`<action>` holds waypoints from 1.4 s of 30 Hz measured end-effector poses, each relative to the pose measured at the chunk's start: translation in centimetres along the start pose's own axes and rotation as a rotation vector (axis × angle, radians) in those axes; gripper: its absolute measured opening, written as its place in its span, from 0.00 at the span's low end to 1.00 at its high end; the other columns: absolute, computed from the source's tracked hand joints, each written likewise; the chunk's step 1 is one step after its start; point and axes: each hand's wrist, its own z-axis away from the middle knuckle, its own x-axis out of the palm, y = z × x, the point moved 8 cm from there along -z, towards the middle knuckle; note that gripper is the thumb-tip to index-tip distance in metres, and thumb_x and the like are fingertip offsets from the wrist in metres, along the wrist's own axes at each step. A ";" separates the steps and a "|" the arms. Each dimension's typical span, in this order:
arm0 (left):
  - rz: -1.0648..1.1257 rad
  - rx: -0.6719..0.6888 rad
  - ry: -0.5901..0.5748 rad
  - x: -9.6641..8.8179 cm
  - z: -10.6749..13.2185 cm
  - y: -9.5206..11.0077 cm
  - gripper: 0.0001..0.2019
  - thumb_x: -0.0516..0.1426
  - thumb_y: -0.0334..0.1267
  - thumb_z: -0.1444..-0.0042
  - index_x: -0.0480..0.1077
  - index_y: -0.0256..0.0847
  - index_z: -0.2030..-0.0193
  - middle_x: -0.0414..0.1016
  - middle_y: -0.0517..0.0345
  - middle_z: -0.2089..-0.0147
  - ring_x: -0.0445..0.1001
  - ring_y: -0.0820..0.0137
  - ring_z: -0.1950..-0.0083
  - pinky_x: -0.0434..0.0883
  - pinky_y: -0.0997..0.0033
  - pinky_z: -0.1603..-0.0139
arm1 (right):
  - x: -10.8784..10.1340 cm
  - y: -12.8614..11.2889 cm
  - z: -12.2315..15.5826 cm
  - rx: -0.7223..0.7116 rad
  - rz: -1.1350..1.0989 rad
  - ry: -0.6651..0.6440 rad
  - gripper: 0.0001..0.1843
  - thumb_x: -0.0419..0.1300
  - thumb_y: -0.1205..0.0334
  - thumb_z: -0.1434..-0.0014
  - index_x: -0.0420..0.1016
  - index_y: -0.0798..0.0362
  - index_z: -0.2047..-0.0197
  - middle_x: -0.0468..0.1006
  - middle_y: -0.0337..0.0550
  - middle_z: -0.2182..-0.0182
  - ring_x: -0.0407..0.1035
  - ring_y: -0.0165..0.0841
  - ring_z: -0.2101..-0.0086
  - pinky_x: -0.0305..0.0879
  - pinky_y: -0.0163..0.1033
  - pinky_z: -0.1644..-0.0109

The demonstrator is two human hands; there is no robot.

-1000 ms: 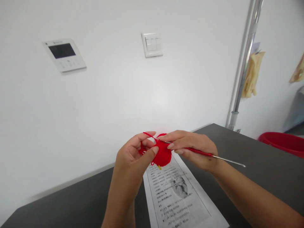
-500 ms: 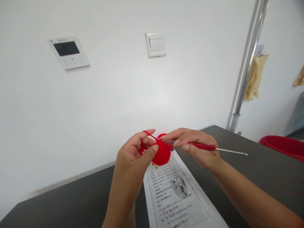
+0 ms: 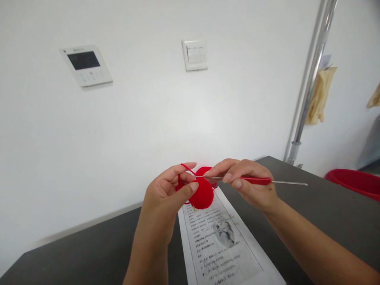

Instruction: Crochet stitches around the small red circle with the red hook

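Pinches the red piece (image 3: 204, 194) in left hand (image 3: 163, 202) above the sheet (image 3: 215, 237), drapes yarn (image 3: 189, 169) over a finger, presumably for tension; grips the hook (image 3: 259, 181) in right hand (image 3: 253, 192), likely for control.

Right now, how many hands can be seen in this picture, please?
2. The left hand pinches the red yarn piece, at centre; the right hand, just to its right, holds the red-handled hook. No other hand shows, and neither is hidden.
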 end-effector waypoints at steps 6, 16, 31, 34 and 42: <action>-0.134 0.051 -0.002 0.0 0.1 0.4 0.12 0.66 0.32 0.55 0.82 0.39 0.60 0.76 0.62 0.72 0.72 0.73 0.71 0.70 0.72 0.66 | -0.1 -0.4 -0.6 0.055 -0.026 -0.153 0.08 0.62 0.64 0.33 0.82 0.47 0.54 0.85 0.45 0.55 0.80 0.33 0.56 0.79 0.39 0.52; -0.340 0.087 -0.003 -0.2 -0.1 0.2 0.14 0.65 0.35 0.49 0.80 0.42 0.55 0.78 0.62 0.67 0.75 0.70 0.65 0.71 0.70 0.61 | -0.1 -1.6 -0.7 0.024 0.170 -0.243 0.08 0.58 0.66 0.31 0.79 0.52 0.54 0.85 0.50 0.57 0.80 0.35 0.55 0.78 0.41 0.51; -0.690 0.342 0.179 0.4 1.1 2.1 0.08 0.62 0.33 0.47 0.81 0.47 0.60 0.80 0.59 0.65 0.77 0.65 0.63 0.72 0.69 0.62 | 2.0 -2.6 -0.5 -0.139 0.621 -0.413 0.16 0.52 0.76 0.34 0.73 0.50 0.51 0.83 0.46 0.57 0.78 0.32 0.56 0.76 0.37 0.52; -0.727 0.348 0.177 0.9 1.2 2.2 0.07 0.62 0.33 0.47 0.80 0.46 0.61 0.81 0.59 0.65 0.76 0.64 0.64 0.72 0.67 0.61 | 2.4 -2.5 -0.3 -0.171 0.633 -0.419 0.13 0.51 0.75 0.34 0.73 0.54 0.52 0.81 0.51 0.58 0.77 0.34 0.57 0.76 0.38 0.54; -0.489 0.221 0.281 0.1 1.0 1.3 0.19 0.65 0.38 0.48 0.77 0.42 0.48 0.80 0.62 0.65 0.77 0.66 0.63 0.73 0.67 0.58 | 1.7 -2.1 -0.5 -0.263 0.648 -0.180 0.09 0.61 0.65 0.33 0.72 0.53 0.49 0.80 0.50 0.57 0.75 0.33 0.55 0.76 0.38 0.53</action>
